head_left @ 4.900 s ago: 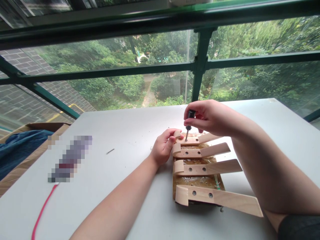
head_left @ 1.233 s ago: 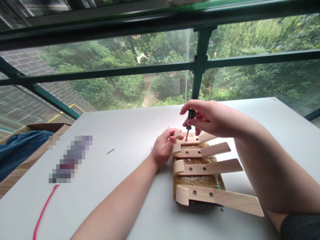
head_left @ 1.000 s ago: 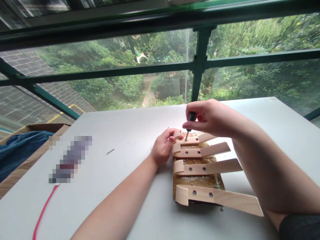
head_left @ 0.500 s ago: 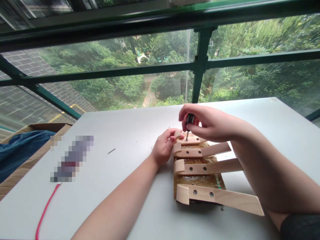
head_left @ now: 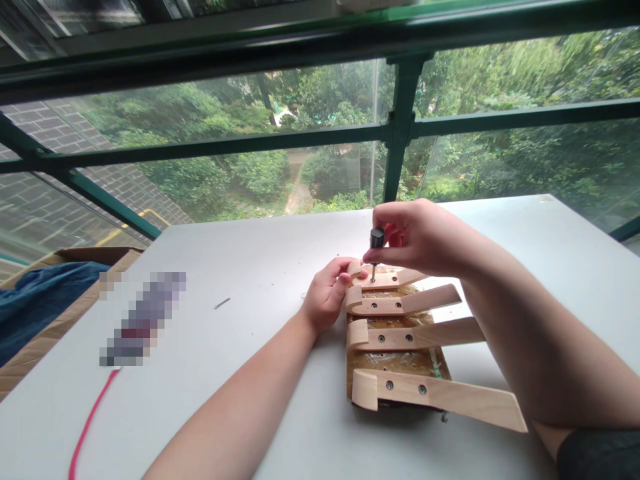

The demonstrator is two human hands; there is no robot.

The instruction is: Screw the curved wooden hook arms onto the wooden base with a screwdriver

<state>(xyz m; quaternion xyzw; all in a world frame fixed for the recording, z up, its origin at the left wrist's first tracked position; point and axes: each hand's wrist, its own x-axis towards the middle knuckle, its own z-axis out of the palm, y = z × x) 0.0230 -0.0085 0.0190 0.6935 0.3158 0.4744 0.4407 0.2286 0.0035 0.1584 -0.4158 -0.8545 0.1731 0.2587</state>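
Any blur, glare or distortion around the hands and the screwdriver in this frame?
Head view: soft daylight, faint shadows on the table; the right hand gripping the screwdriver and the left hand holding the far wooden hook are sharp; wide-angle bending curves the window frame; a pixelated patch masks one item at left; no glare.

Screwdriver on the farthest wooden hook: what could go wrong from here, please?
1. The screwdriver, pinched upright in the right hand, could slip off the screw. The left hand grips the farthest wooden hook right beside the tip, so it might be jabbed.
2. The right forearm hangs over the free ends of the other hooks. Leaning on the nearest wooden hook might tilt the board.
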